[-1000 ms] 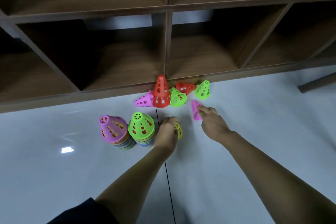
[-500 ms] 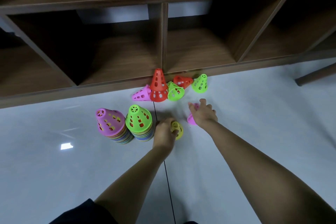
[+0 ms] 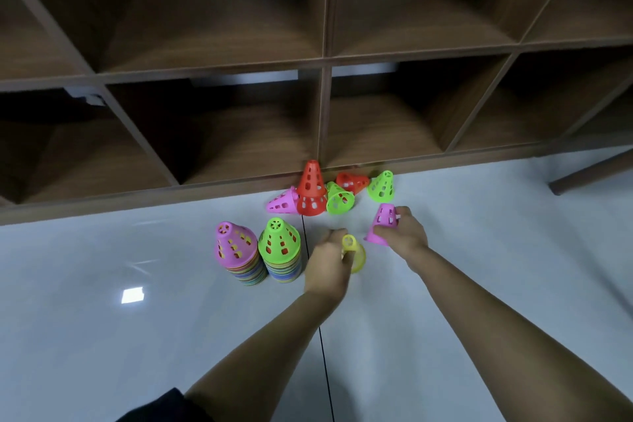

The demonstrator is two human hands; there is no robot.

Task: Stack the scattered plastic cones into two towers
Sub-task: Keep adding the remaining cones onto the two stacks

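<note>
Head view: L hand (image 3: 327,264) has fingers curled round a yellow cone (image 3: 354,252), tip up, just R of the green-topped tower (image 3: 279,247). Can't tell if the cone's rim touches the floor (image 3: 137,336). R hand (image 3: 406,233) grips a pink cone (image 3: 383,223) from its right side, fingers wrapped round the wall, tip up and tilted a bit. That cone sits between the yellow one and the loose group by the shelf.

Two towers stand side by side on the floor, touching or nearly so: pink-topped tower (image 3: 236,250) on the left, green-topped one next to it, both w/ multicolour rims stacked below.

Loose cones at the foot of the shelf unit (image 3: 325,62):
- red upright cone (image 3: 311,190), against the shelf's base
- pink lying cone (image 3: 282,202), on its side, touching the red one's left
- green lying cone (image 3: 339,199), on its side, just R of the red one
- red lying cone (image 3: 351,181), behind it, tip to the left
- green upright cone (image 3: 382,186), rightmost, near the held pink cone

A dark floor seam (image 3: 322,353) runs from the red upright cone toward the camera, under the L forearm. Dark sleeve (image 3: 164,408) at bottom edge.
</note>
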